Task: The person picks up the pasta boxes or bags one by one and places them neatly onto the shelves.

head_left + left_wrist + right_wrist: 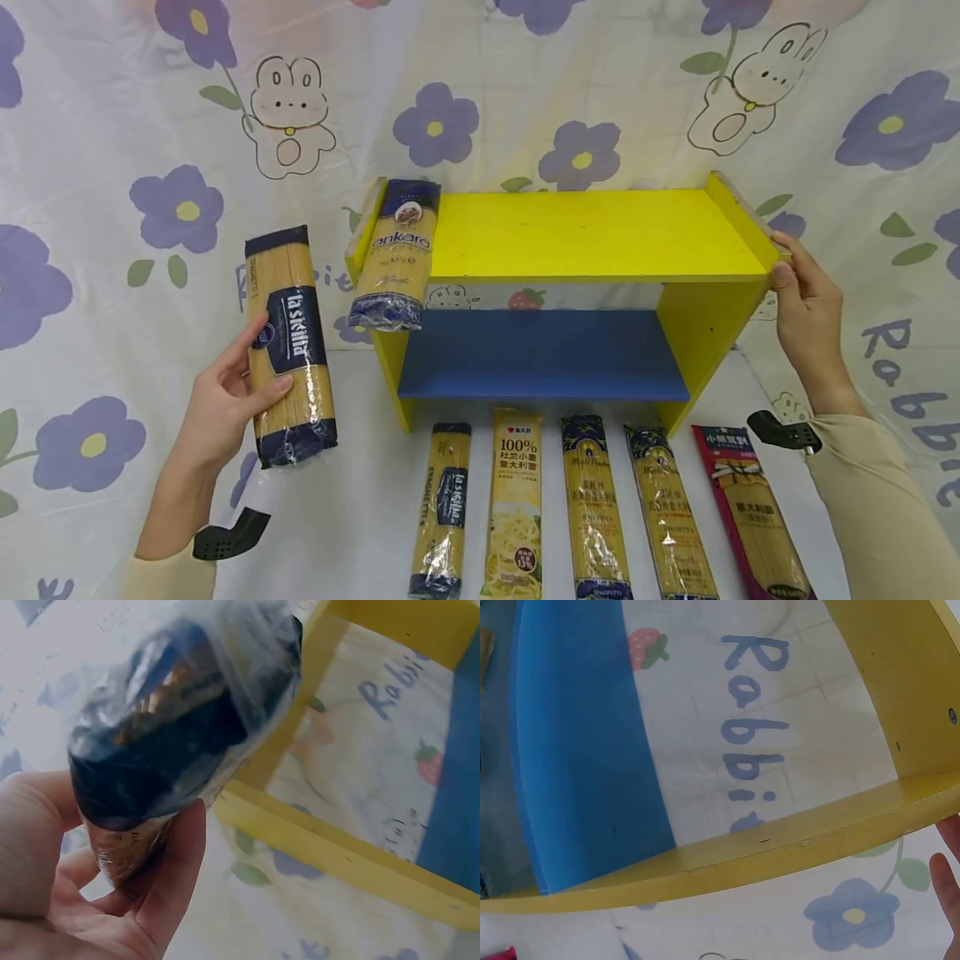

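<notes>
My left hand (232,392) grips a pack of La Sicilia spaghetti (288,346), thumb across its front and fingers round its side. In the left wrist view the dark blue end of this spaghetti pack (172,750) faces the camera, left of the shelf frame. At the right end of the yellow and blue shelf (585,233), my right hand (810,317) holds the side panel's upper corner, with the thumb at the front edge. An Ankara pasta pack (397,258) leans at the left end of the yellow top board, its lower end overhanging the front edge.
Before the shelf lies a row of packs: another La Sicilia spaghetti (442,508), a yellow noodle pack (514,508), two blue-ended pasta packs (596,508) (671,517) and a magenta-edged pack (753,508). A flower-and-rabbit patterned cloth (510,75) hangs behind.
</notes>
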Available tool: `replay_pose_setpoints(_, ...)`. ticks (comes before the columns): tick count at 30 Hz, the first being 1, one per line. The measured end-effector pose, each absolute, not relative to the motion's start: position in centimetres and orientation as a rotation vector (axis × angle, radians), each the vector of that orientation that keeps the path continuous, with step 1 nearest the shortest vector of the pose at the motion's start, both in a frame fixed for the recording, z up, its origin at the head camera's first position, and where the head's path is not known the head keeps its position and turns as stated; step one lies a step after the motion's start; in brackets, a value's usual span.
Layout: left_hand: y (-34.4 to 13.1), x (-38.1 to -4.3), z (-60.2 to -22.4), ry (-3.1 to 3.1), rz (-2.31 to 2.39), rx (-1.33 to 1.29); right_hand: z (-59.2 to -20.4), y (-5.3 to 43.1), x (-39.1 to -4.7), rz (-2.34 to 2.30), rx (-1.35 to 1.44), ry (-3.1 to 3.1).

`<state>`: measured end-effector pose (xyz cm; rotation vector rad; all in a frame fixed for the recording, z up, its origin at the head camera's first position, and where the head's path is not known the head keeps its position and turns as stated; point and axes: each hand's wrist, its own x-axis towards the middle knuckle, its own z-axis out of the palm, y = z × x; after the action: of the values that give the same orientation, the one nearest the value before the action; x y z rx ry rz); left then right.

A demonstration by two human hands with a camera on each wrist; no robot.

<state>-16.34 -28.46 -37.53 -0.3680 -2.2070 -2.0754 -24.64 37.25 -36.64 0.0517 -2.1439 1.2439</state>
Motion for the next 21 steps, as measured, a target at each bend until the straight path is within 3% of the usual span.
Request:
replay_pose_setpoints(11, -26.1, -17.3, -31.6, -2.087, -2.144, -0.577, -36.3, 36.9, -24.2, 1.257, 0.055, -2.139)
replay_pose_setpoints(21, -22.1, -19.7, -27.9, -2.196, -2.1, -0.564, -35.9, 36.4, -23.9, 1.267, 0.057, -2.133)
